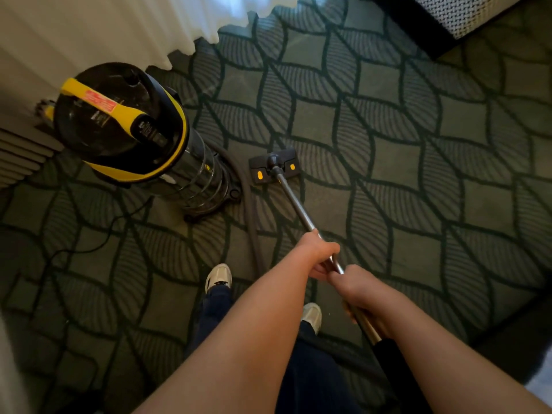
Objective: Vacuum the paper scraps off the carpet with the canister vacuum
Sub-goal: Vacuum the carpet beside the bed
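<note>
Metal wand [296, 206], gripped by left hand [321, 253] and right hand [357, 289]; floor nozzle [273, 169] flat on leaf-patterned carpet [418, 150] (yellow-black canister vacuum [128, 124] just beside).

View: I had one wide-angle camera, worn on the person's head.
Facing: it looked forward and steeply down onto the dark green leaf-patterned carpet [418, 150].
Nearness: the bare forearms [254, 339] filled the bottom; the black-and-yellow floor nozzle [273, 168] lay farther ahead.

Both hands — left hand [321, 253], right hand [357, 289] — around the wand [294, 201], floor head [273, 168] beside the canister vacuum [131, 127]
</note>
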The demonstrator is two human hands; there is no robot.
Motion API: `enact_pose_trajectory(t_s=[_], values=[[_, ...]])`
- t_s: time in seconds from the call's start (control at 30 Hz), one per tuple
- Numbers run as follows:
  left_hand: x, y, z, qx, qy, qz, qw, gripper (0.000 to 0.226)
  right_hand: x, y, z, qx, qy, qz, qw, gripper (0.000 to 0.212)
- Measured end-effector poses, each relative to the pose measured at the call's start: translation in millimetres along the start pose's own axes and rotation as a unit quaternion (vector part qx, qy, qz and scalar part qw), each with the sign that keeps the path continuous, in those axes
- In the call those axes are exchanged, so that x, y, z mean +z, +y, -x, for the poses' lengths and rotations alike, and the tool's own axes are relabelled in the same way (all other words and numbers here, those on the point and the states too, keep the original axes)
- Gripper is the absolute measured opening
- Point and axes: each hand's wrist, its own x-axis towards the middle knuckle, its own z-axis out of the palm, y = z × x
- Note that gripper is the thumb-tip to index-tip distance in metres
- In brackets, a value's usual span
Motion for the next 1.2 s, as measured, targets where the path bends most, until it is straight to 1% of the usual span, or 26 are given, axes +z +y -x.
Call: enact_pose_trajectory(t_s=[0.07,0.1,0.3,0.43,0.53,0.67,0.8,0.9,1.0,1.03,1.1,1.13,1.2], values=[[8,-6,11,-0.011,-0.012,-0.005,1.0,0.073,4,8,10,0.013,-0.005,0.006,1.0,0.03],[11,-8,15,-0.014,-0.017,-0.004,1.0,0.074,5,12,14,0.017,-0.006,0.014,1.0,0.031],[23,-21,38,-0.031,-0.026,-0.004,0.999,0.056,14,26,37,0.018,-0.012,0.018,1.0,0.03],[32,-30,54,-0.032,-0.026,-0.003,0.999,0.063,20,36,49,0.033,-0.025,0.008,0.999,0.03],[40,-35,64,-0.033,-0.036,-0.003,0.999,0.062,22,47,56,0.038,-0.02,0.022,0.999,0.03],[52,-37,79,-0.042,-0.051,-0.012,0.998,0.053,22,56,67,0.049,-0.022,0.03,0.998,0.032],[61,-36,94,-0.051,-0.048,-0.004,0.998,0.039,17,64,76,0.049,-0.023,0.056,0.997,0.028],[61,-33,108,-0.055,-0.051,0.022,0.997,0.039,13,64,85,0.044,-0.015,0.073,0.996,0.027],[60,-34,117,-0.06,-0.048,0.009,0.997,0.039,16,65,94,0.053,-0.028,0.047,0.997,0.027],[61,-34,119,-0.068,-0.047,0.0,0.997,0.035,18,65,98,0.059,-0.033,0.038,0.997,0.028],[66,-39,122,-0.089,-0.043,-0.025,0.995,0.016,25,69,104,0.055,-0.037,0.027,0.997,0.031],[68,-43,123,-0.095,-0.042,-0.04,0.994,0.011,30,72,107,0.05,-0.036,0.02,0.998,0.032],[72,-54,123,-0.097,-0.047,-0.064,0.992,0.01,40,79,114,0.055,-0.037,-0.001,0.998,0.036]])
